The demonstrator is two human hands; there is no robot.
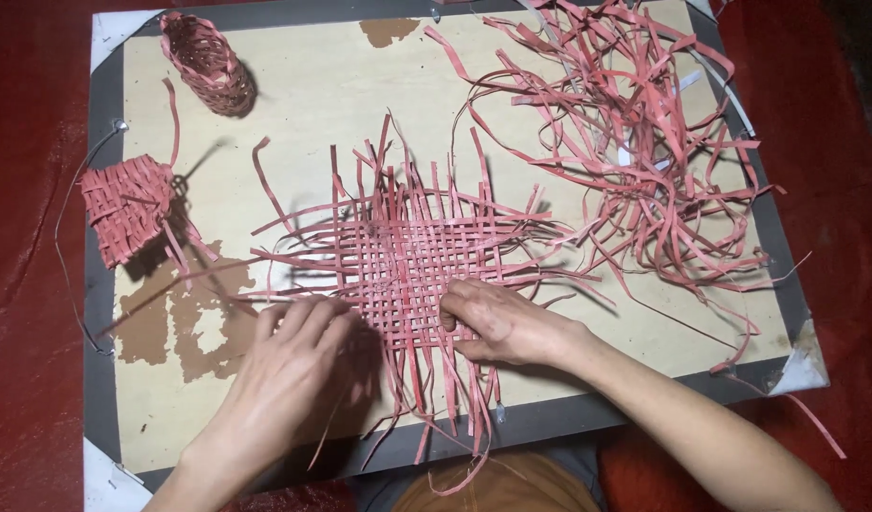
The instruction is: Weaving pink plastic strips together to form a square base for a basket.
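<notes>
My left hand (289,356) and right hand (497,322) press flat, fingers together, on the half-woven red mat (403,256), loose strips (635,142) waiting beyond my fingertips.

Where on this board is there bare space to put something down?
Bare board lies between the small basket and the loose strips, and along the near right edge past the right hand. The middle is crowded by the woven mat and both hands; left hand.

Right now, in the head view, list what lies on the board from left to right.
Flat woven piece → small woven basket → left hand → woven mat in progress → right hand → loose pile of red strips.
</notes>
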